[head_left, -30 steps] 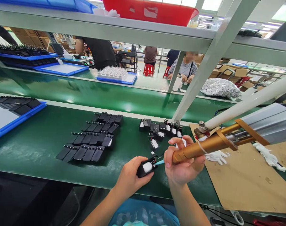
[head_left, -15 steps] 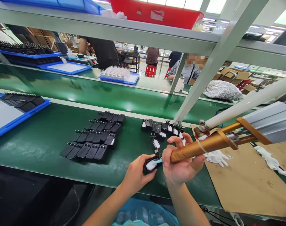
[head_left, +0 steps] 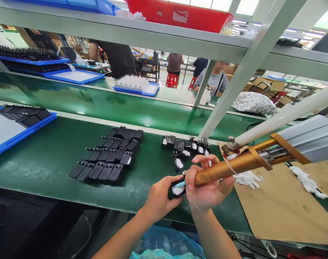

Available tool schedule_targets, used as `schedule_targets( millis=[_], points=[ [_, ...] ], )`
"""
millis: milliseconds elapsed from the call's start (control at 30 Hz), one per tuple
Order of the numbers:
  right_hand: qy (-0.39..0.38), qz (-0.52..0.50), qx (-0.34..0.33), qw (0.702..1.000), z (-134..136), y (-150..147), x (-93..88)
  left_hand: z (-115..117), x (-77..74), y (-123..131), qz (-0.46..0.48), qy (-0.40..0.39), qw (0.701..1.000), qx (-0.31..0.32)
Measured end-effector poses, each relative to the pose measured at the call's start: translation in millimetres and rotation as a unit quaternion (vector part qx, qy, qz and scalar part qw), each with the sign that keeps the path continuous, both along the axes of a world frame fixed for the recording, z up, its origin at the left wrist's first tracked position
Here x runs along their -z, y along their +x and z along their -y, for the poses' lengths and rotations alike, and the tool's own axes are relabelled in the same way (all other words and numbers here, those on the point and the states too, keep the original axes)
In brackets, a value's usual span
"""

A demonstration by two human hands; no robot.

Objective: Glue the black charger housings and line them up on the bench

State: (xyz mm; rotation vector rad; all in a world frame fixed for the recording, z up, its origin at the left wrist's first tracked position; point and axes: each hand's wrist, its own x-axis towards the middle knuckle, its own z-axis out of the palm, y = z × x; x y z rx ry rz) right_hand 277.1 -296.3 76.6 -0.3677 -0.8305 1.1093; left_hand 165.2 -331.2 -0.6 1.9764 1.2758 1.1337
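My left hand (head_left: 162, 196) pinches a small black plastic housing (head_left: 170, 194) just above the green bench, thumb on the near side and fingers on the far side. White material (head_left: 178, 190) shows inside its open face. In my right hand (head_left: 204, 187) is a gold cylindrical dispenser (head_left: 228, 167), fingers and thumb around its front end. Its light-blue nozzle (head_left: 180, 184) reaches over the housing's open face; whether the tip touches the white material I cannot tell. Behind my hands lie several similar housings with white inside (head_left: 178, 164).
Rows of black housings (head_left: 103, 155) lie to the left. A blue-rimmed tray (head_left: 52, 118) stands farther left. On the right, white gloves (head_left: 247, 178) rest on cardboard (head_left: 285, 205). A slanted metal post (head_left: 234, 82) rises behind the bench. Several people sit or stand beyond.
My left hand and the black housing have shifted slightly right, bringing the housing farther under the nozzle. My right hand and the dispenser have barely moved.
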Motion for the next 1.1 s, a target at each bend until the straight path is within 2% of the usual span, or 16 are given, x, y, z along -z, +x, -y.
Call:
schedule_targets(
  millis=[200, 367, 433, 500, 667, 733, 833, 933, 1100],
  points=[
    [-0.031, 0.008, 0.035, 0.999, -2, 5, 1.0, -5, 5.6, -11, -0.066, -0.068, 0.996, -0.001],
    [-0.039, 0.007, 0.053, 0.998, -6, 17, 5.4, -18, 16.5, -39, -0.024, -0.143, 0.982, 0.120],
    [-0.040, 0.006, 0.057, 0.998, -6, 22, 7.3, -17, 19.8, -45, 0.002, -0.132, 0.987, 0.094],
    [-0.041, 0.005, 0.061, 0.997, -7, 27, 9.2, -12, 23.7, -41, -0.002, -0.099, 0.995, 0.022],
    [-0.043, 0.008, 0.066, 0.997, -7, 36, 14.2, 0, 38.3, -7, -0.095, -0.030, 0.985, -0.141],
    [-0.041, 0.012, 0.071, 0.997, -9, 40, 16.0, 0, 42.8, 3, -0.109, -0.018, 0.979, -0.173],
    [-0.036, 0.015, 0.074, 0.997, -12, 44, 17.9, -3, 44.5, 2, -0.095, -0.013, 0.984, -0.151],
    [-0.035, 0.018, 0.076, 0.996, -15, 48, 18.7, -3, 42.3, -14, -0.071, -0.016, 0.991, -0.110],
    [-0.041, 0.016, 0.081, 0.996, -18, 52, 20.1, -3, 39.6, -35, -0.118, -0.001, 0.991, -0.065]
  ],
)
